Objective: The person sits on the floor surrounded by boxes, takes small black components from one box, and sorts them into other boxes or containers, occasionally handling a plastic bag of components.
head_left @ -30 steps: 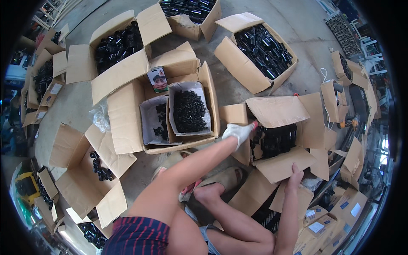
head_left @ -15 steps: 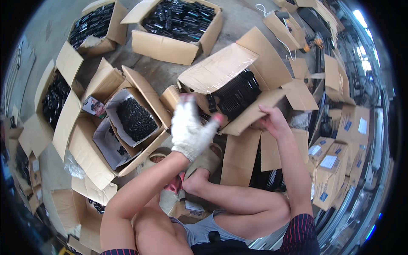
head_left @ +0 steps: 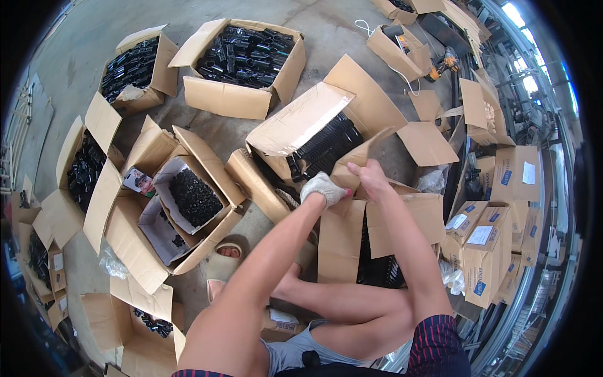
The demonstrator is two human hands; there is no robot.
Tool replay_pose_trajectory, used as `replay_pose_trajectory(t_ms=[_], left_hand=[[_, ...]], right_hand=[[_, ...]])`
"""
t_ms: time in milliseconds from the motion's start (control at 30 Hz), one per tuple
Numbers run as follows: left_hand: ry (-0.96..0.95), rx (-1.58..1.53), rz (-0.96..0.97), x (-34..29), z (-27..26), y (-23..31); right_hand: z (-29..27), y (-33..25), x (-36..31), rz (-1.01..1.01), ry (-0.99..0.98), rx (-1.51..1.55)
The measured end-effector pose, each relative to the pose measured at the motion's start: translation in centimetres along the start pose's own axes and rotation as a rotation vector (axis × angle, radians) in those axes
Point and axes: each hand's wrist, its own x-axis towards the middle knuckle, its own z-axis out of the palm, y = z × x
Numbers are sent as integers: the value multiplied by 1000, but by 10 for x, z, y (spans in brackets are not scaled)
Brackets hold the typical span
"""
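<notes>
In front of me a tilted cardboard box (head_left: 300,122) holds ribbed black parts (head_left: 326,146) packed in rows. My right hand (head_left: 372,178), bare, is closed on the near flap (head_left: 359,158) of this box, with its thumb on top. My left hand (head_left: 323,190), in a whitish glove with reddish fingertips, is at the same flap's lower left corner. Its thumb points right along the cardboard, and its other fingers are partly hidden, apparently curled round the edge. Just below the hands another open box (head_left: 405,223) shows black parts between its flaps.
On the left a box (head_left: 138,242) contains smaller trays of tiny black pieces (head_left: 195,196) and a phone-like picture card (head_left: 139,182). Boxes of glossy black parts (head_left: 245,56) stand farther back. A drill (head_left: 447,61) lies far right, above stacked closed cartons (head_left: 483,245).
My left hand has moved down and right from above the box's left side to the near flap. My right hand still holds that flap, now pulled up more. The view has shifted slightly.
</notes>
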Motion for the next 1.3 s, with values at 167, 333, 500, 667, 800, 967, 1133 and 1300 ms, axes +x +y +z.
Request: replay_pose_trajectory(t_ms=[167, 333, 500, 667, 800, 967, 1133, 1300], left_hand=[[110, 77, 109, 12, -10, -14], [255, 165, 183, 9, 16, -7], [337, 236, 227, 24, 3, -22], [370, 342, 356, 17, 3, -11], [494, 483, 442, 23, 14, -29], [382, 347, 270, 19, 15, -6], [335, 299, 216, 15, 2, 26], [386, 406, 204, 51, 32, 37]], right_hand=[[14, -99, -29, -72, 121, -1321], [-22, -112, -11, -762, -23, -1492], [-22, -103, 9, -133, -423, -1463], [-46, -57, 26, -270, -431, -1373], [-8, -69, 35, -262, -299, -1515], [-3, -53, 58, -592, -192, -1761], [-40, 8, 33, -701, 36, -1286], [-49, 21, 41, -820, -68, -1426]])
